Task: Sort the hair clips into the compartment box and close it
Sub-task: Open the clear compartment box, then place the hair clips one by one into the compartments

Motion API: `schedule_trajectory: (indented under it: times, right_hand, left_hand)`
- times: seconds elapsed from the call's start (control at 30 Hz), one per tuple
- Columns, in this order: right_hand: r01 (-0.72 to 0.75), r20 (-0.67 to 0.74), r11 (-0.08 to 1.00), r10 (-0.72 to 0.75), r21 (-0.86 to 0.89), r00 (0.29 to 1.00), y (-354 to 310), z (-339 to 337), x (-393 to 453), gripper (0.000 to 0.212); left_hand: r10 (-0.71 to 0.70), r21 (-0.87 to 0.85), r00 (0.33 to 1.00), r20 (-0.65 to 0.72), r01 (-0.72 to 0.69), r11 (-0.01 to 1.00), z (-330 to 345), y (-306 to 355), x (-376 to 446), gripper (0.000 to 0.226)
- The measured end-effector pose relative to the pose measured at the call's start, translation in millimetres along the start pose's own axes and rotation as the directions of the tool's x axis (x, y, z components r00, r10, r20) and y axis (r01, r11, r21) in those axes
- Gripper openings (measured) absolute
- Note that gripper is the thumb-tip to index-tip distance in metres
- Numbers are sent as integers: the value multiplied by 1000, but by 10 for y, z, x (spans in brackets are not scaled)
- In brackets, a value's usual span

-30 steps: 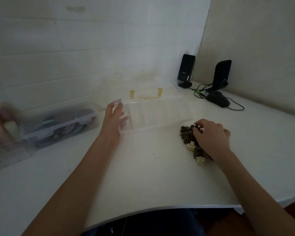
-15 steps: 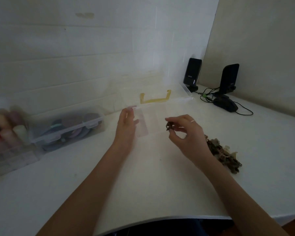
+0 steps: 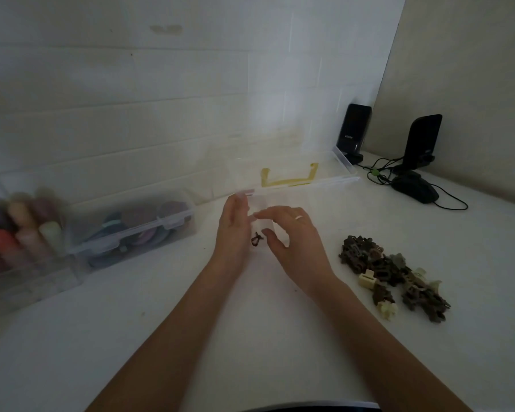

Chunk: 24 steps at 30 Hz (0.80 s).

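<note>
with your left hand (image 3: 232, 230) flat against the compartment box (image 3: 295, 200) and your right hand (image 3: 292, 236) fingers loose and empty, let the dark hair clip (image 3: 256, 240) settle in the end compartment before reaching for the pile (image 3: 390, 272).

The compartment box (image 3: 283, 200) is of clear plastic and stands open on the white worktop (image 3: 250, 337), its lid (image 3: 280, 162) raised behind it with a yellow handle (image 3: 289, 178). One dark brown hair clip (image 3: 256, 239) lies in the leftmost compartment. A pile of hair clips (image 3: 393, 275), mostly dark brown with some cream ones, lies to the right of the box, well apart.
</note>
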State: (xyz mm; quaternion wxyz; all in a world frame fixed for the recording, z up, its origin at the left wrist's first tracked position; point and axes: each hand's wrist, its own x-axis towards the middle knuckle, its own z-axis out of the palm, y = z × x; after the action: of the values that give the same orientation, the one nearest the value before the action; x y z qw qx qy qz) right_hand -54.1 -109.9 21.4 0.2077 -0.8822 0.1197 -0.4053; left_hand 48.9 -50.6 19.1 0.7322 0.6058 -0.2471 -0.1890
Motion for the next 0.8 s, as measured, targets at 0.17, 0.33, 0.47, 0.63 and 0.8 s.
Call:
schedule_trajectory:
  times: [0.17,0.33,0.47,0.63,0.8]
  right_hand:
    - [-62,-89,997,57,-55,994,65,-250,-88,20]
    - [-368,-267,826,274,-426,924,214,-579,-234,13]
    - [-647,-212,535,658,-544,723,355,-657,-335,30]
    - [-671,-125,546,722,-501,681,420,-639,-317,26]
    - [-648,-92,647,676,-402,731,458,-630,-306,32]
  left_hand:
    - [0,23,1000,-27,0,1000,13,-7,37,29]
    - [2,-1,998,-70,-3,1000,-35,13,74,28]
    - [4,-25,996,-87,-6,1000,-51,28,54,28]
    - [-4,-38,995,-97,0,999,-43,28,42,28]
    - [-9,-33,996,-92,6,999,-42,31,45,27]
